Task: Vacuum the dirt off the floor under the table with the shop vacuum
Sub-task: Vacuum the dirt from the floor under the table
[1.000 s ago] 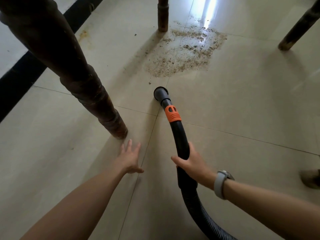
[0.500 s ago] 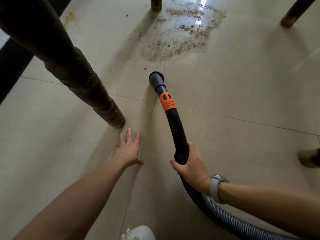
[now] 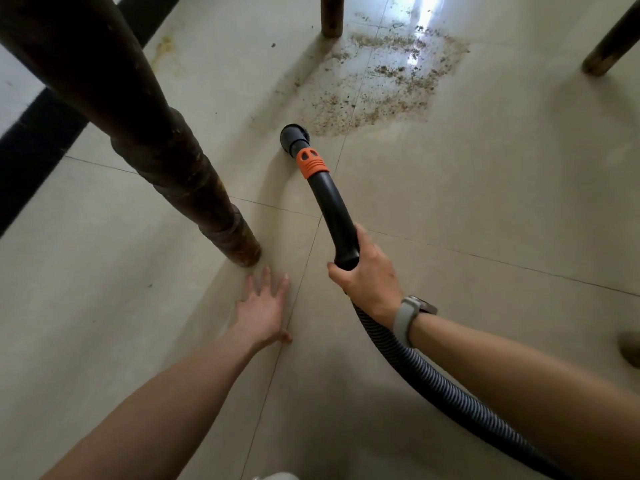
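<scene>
Tiled floor [image 3: 485, 202] is filling the view, crossed by thin grout lines. A dark turned table leg [image 3: 162, 147] is slanting down from the upper left and meeting the floor just beyond the left hand; two further legs [image 3: 331, 15] are standing at the top edge, one centre and one at the right [image 3: 611, 46]. A ribbed hose [image 3: 433, 386] is running in from the lower right, passing under the right wrist and joining a black wand [image 3: 332, 209] with an orange collar [image 3: 311, 163]. The dirt [image 3: 381, 84] is lying as a brown speckled patch between the far legs, under a bright glare. The right hand [image 3: 367, 275] is wrapping its grip tight around the wand's lower end. The left hand [image 3: 263, 308] is resting flat on the floor, fingers spread apart, holding nothing. The nozzle [image 3: 292, 136] is sitting at the near left edge of the dirt. A grey watch [image 3: 412, 315] is circling the right wrist.
</scene>
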The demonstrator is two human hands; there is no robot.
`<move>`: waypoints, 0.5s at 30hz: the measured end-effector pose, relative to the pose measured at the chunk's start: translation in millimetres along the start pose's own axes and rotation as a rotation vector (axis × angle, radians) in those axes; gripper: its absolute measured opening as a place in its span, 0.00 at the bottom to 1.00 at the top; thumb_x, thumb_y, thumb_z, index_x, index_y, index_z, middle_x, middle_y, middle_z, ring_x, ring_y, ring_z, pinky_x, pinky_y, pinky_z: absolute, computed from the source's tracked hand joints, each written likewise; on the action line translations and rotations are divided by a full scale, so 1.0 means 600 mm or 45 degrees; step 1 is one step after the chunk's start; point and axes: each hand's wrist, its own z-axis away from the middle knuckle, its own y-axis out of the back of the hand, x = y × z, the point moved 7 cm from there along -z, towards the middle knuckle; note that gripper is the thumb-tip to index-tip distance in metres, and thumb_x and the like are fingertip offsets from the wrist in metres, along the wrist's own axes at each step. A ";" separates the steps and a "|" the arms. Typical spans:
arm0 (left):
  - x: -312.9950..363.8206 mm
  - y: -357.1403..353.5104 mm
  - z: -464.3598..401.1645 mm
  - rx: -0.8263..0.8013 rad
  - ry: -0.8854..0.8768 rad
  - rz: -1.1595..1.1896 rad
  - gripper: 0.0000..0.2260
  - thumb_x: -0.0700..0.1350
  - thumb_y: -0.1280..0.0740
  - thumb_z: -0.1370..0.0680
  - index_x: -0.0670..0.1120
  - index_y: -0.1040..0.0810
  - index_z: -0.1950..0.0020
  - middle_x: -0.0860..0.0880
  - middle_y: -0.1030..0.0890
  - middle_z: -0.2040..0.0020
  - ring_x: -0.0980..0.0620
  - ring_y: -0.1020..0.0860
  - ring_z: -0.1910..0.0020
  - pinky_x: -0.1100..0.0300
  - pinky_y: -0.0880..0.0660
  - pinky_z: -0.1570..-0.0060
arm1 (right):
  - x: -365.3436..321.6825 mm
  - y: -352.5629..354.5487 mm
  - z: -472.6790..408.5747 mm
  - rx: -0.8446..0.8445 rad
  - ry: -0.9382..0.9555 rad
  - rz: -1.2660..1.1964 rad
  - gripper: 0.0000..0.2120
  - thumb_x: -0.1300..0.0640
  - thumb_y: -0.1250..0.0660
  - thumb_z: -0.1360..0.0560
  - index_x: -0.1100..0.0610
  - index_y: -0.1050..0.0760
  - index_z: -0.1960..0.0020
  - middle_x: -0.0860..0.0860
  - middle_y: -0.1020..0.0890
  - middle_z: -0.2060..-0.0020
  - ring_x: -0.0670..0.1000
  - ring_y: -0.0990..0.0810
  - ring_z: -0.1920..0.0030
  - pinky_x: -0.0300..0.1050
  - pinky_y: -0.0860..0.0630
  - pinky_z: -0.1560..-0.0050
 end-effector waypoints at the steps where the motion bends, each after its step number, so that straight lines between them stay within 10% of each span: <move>1: -0.001 0.001 -0.001 0.010 0.003 -0.005 0.50 0.55 0.27 0.30 0.52 0.62 0.23 0.43 0.65 0.23 0.37 0.62 0.25 0.40 0.45 0.28 | -0.008 0.000 -0.008 0.019 0.011 0.002 0.36 0.50 0.32 0.27 0.48 0.47 0.25 0.51 0.26 0.47 0.50 0.26 0.51 0.41 0.30 0.54; 6: -0.002 0.004 -0.001 0.024 0.014 -0.038 0.51 0.56 0.27 0.30 0.51 0.63 0.23 0.43 0.65 0.23 0.37 0.61 0.25 0.41 0.42 0.29 | -0.005 -0.005 -0.003 0.025 -0.029 -0.271 0.40 0.52 0.27 0.29 0.54 0.47 0.25 0.54 0.29 0.36 0.52 0.27 0.39 0.46 0.28 0.40; 15: 0.000 0.004 0.001 0.032 -0.008 -0.054 0.50 0.56 0.27 0.30 0.51 0.62 0.23 0.42 0.64 0.23 0.36 0.60 0.25 0.42 0.43 0.28 | 0.016 -0.013 0.033 -0.198 -0.071 -0.254 0.29 0.55 0.29 0.27 0.55 0.40 0.32 0.42 0.29 0.56 0.41 0.26 0.59 0.29 0.31 0.64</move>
